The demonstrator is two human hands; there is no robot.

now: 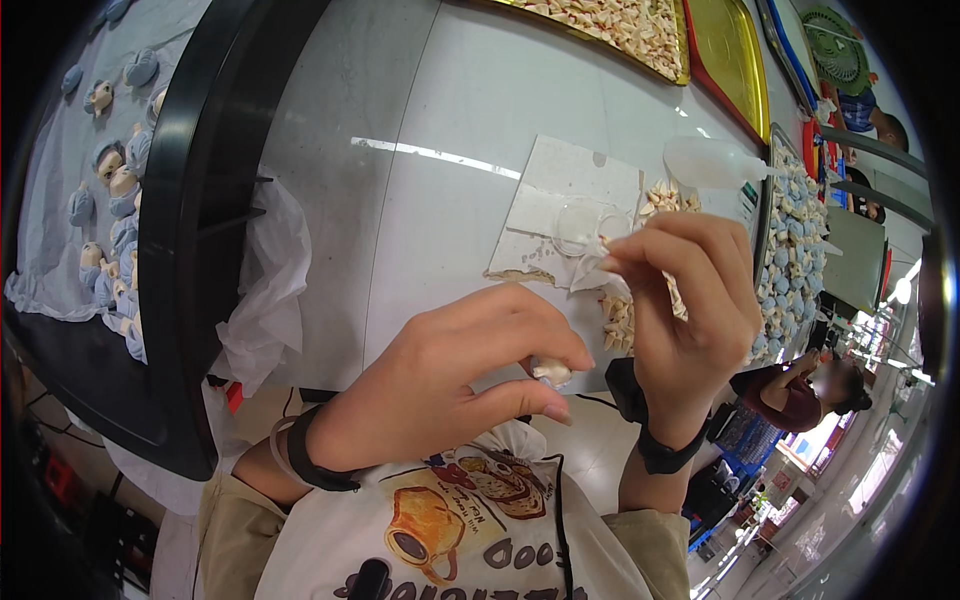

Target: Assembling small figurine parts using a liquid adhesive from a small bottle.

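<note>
My left hand (455, 355) is closed, with a small cream and grey-blue figurine head (551, 373) between thumb and fingers. My right hand (692, 290) is raised at the right in a pinch. A tiny pale thing seems to be at its fingertips, too small to name. Just below those fingertips is a crumpled white scrap (590, 274); whether it is held I cannot tell. Close by, a clear round dish (578, 228) sits on a white board (545, 190) with a chipped edge. Small cream pointed pieces (617, 322) lie in a heap partly hidden behind my right hand.
A translucent squeeze bottle (712, 162) lies beyond my right hand. A gold tray (610, 35) of cream pieces stands at the back. Grey-blue heads fill a tray (793, 250) at right. More heads lie on a lined black tray (190, 230) at left. A person (800, 395) sits at far right.
</note>
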